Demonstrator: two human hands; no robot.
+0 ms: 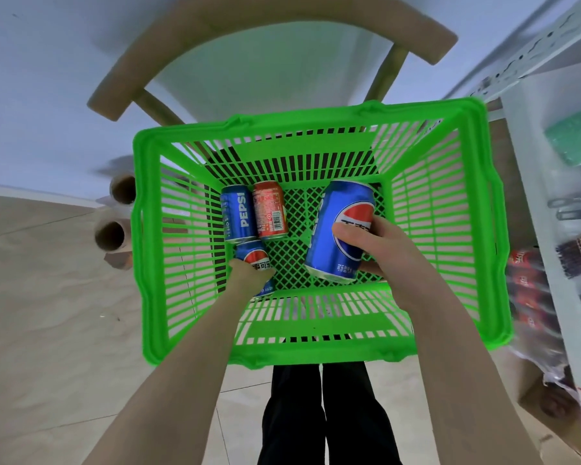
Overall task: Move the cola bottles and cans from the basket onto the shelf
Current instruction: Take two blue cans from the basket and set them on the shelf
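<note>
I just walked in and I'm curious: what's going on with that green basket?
A person is reaching both hands into the green basket. The right hand grips a big blue Pepsi can, apparently lifted. The left hand holds a smaller blue can near the bottom. Another Pepsi can and a red can lie inside. The shelf stands at the right.

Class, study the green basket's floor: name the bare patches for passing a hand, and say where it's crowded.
Bare mesh floor runs down the middle, between the red can and the blue can the right hand grips. Crowded: the left side, where the Pepsi can lies against the red can and the left hand grips a third can.
</note>
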